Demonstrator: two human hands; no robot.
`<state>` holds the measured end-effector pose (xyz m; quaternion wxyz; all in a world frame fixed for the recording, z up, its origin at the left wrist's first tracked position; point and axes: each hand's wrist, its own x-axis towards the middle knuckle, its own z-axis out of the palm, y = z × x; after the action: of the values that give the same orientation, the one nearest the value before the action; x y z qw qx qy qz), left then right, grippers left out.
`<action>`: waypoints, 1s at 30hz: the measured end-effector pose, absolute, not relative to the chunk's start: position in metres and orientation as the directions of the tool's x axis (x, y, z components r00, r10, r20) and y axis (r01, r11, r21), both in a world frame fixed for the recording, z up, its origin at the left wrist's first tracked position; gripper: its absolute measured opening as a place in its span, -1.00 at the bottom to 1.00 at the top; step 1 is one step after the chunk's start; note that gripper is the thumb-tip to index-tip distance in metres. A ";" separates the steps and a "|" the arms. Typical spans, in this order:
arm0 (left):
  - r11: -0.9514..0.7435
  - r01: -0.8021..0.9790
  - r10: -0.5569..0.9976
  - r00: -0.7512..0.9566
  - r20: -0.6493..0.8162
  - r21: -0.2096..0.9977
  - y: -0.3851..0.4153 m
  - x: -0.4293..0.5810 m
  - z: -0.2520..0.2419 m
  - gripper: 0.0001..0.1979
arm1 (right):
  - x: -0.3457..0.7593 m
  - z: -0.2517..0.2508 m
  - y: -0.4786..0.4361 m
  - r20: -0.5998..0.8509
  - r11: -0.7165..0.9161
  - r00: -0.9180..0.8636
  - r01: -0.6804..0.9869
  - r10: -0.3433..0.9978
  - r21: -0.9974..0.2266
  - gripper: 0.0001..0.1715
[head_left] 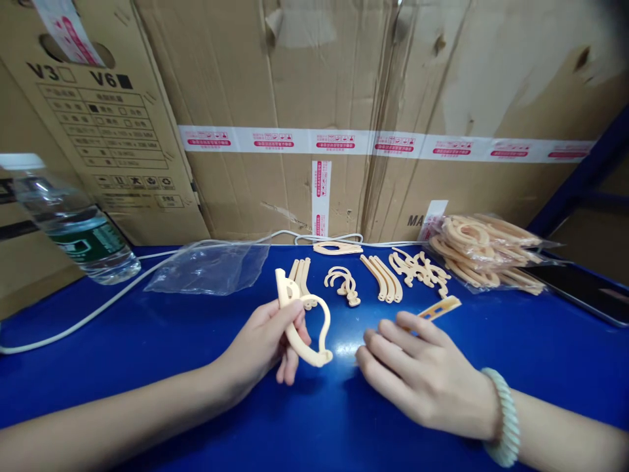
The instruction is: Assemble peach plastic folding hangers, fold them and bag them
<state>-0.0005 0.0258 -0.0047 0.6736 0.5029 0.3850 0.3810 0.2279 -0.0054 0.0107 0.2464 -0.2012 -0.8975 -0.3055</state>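
Between thumb and fingers, my left hand (278,334) grips a cream plastic piece (301,346), a curved arm with a hook joined at its lower end. My right hand (413,367), with a pale green bracelet at the wrist, is closed round a flat slotted cream strip (446,307) that sticks out past the fingers. The two hands are apart. Behind them lie curved arms (383,278), small hooks (341,282), a heap of more hooks (420,270) and a folded cream piece (338,248). A few arms (304,278) are partly hidden behind the left-hand piece.
A water bottle (83,229) leans at the left beside a clear plastic bag (211,265) and a white cable (98,305). Bagged cream parts (484,249) and a dark phone (584,288) lie right. Cardboard boxes (275,190) stand behind the blue table (314,426).
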 end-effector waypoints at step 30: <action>0.191 -0.125 0.871 0.479 -0.109 0.974 0.026 -0.001 -0.004 -0.56 | 0.286 0.001 0.068 0.388 0.745 -0.684 0.667 0.618 -0.010 -0.68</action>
<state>-0.0007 0.0257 -0.0041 0.6839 0.5213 0.3576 0.3643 0.2858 0.0683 0.0011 0.1865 -0.3509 -0.9153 -0.0658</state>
